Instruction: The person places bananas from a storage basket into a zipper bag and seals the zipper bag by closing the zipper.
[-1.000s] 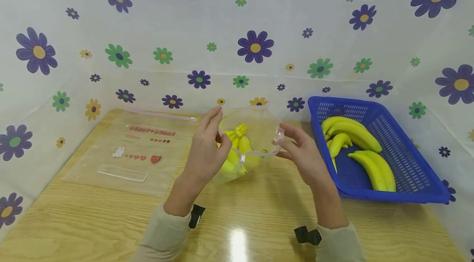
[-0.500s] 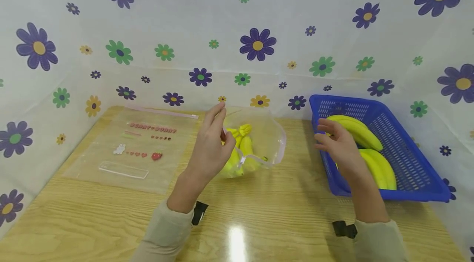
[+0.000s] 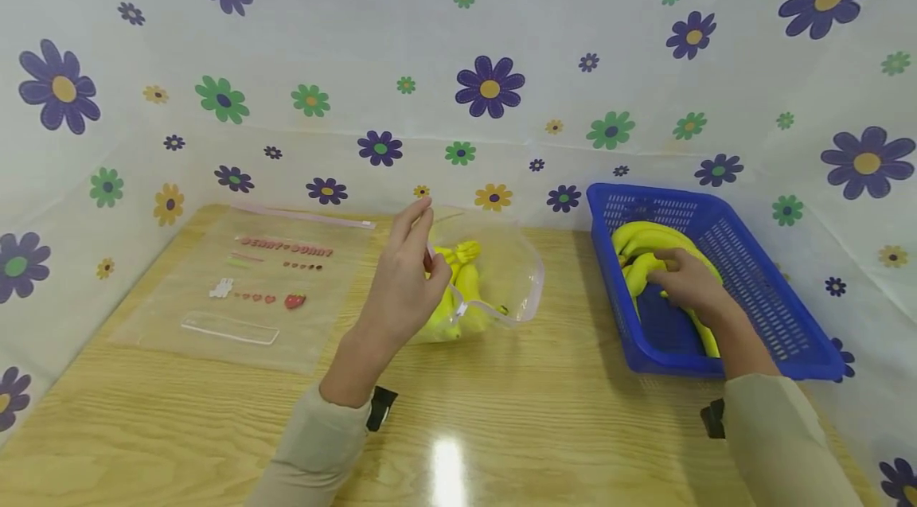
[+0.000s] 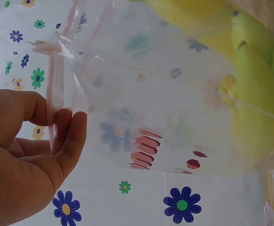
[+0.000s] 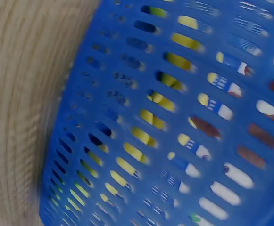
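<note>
Left hand (image 3: 401,284) pinching the rim of a clear bag (image 3: 501,276) of bananas (image 3: 458,292) between thumb and fingers, right hand (image 3: 688,284) in the blue basket (image 3: 759,284), fingers curled over a banana bunch (image 3: 645,252).

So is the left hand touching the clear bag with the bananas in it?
Touching. The left wrist view shows the left hand pinching the pink zipper edge of the clear bag between thumb and fingers; the head view agrees.
</note>
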{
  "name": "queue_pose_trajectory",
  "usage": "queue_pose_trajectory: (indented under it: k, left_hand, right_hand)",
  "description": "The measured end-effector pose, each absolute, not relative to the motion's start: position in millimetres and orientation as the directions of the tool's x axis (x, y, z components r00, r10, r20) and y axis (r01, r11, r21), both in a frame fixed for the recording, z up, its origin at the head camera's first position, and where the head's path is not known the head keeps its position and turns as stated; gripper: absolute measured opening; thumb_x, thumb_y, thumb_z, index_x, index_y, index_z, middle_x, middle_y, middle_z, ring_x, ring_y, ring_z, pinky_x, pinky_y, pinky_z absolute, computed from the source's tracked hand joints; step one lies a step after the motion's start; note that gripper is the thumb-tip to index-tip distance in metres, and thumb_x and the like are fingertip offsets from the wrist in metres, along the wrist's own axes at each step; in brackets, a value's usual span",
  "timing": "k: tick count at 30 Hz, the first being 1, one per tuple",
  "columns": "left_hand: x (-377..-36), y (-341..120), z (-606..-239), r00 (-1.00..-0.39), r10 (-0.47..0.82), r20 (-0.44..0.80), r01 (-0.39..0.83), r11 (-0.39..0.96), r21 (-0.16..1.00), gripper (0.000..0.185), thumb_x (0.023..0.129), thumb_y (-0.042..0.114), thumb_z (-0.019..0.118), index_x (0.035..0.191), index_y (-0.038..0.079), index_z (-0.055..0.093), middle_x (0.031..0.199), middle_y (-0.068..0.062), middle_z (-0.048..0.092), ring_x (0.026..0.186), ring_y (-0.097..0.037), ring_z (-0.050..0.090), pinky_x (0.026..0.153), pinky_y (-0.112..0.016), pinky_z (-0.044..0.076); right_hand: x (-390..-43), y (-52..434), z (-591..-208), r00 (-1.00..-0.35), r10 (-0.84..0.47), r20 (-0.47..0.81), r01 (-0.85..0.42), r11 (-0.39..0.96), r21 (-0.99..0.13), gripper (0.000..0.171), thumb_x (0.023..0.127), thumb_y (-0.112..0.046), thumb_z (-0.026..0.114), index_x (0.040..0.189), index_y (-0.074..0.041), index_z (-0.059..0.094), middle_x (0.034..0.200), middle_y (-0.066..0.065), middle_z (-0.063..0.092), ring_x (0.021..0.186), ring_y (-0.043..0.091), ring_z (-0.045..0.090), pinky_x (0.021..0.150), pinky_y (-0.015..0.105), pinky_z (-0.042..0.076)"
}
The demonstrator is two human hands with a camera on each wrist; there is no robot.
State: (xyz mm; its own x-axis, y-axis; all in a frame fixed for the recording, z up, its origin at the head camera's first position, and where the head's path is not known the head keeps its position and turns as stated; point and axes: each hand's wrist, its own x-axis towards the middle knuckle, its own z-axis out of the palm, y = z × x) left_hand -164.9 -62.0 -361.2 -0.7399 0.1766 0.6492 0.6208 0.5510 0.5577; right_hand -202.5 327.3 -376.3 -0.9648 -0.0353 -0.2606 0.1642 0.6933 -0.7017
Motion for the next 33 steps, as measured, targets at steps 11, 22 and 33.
queue_pose_trajectory:
  k: [11, 22, 33]
  left_hand:
    - [-165.1, -62.5, -360.3, -0.758, 0.184, 0.626, 0.61, 0.542, 0.579, 0.055, 0.085, -0.016, 0.055, 0.138, -0.019, 0.042, 0.15, -0.025, 0.038, 0.063, -0.013, 0.044, 0.059, -0.021, 0.044]
    - [-166.3, -63.3, -360.2, -0.763, 0.18, 0.621, 0.6, 0.555, 0.576, 0.055, 0.085, -0.015, 0.056, 0.138, -0.019, 0.043, 0.151, -0.025, 0.037, 0.065, -0.014, 0.046, 0.06, -0.021, 0.045]
    - [-165.1, -62.5, -359.3, -0.752, 0.189, 0.631, 0.613, 0.552, 0.565, 0.054, 0.085, -0.015, 0.056, 0.138, -0.019, 0.043, 0.15, -0.026, 0.037, 0.064, -0.013, 0.045, 0.06, -0.022, 0.045]
  right_hand:
    - [-219.9, 311.5, -396.7, -0.968, -0.094, -0.231, 0.014, 0.904, -0.426, 0.072, 0.1, -0.03, 0.046, 0.15, 0.013, 0.018, 0.138, 0.045, 0.04, 0.124, 0.058, 0.044, 0.099, 0.062, 0.043]
    - [-217.9, 310.6, -400.4, -0.987, -0.071, -0.147, -0.007, 0.918, -0.397, 0.065, 0.089, -0.024, 0.061, 0.139, 0.012, 0.039, 0.128, 0.04, 0.051, 0.115, 0.058, 0.049, 0.095, 0.061, 0.044]
    - [-204.0, 322.1, -390.6, -0.989, 0.041, -0.144, 0.112, 0.844, -0.525, 0.075, 0.078, 0.002, 0.046, 0.148, 0.014, 0.024, 0.135, 0.04, 0.044, 0.088, 0.038, 0.052, 0.068, 0.036, 0.048]
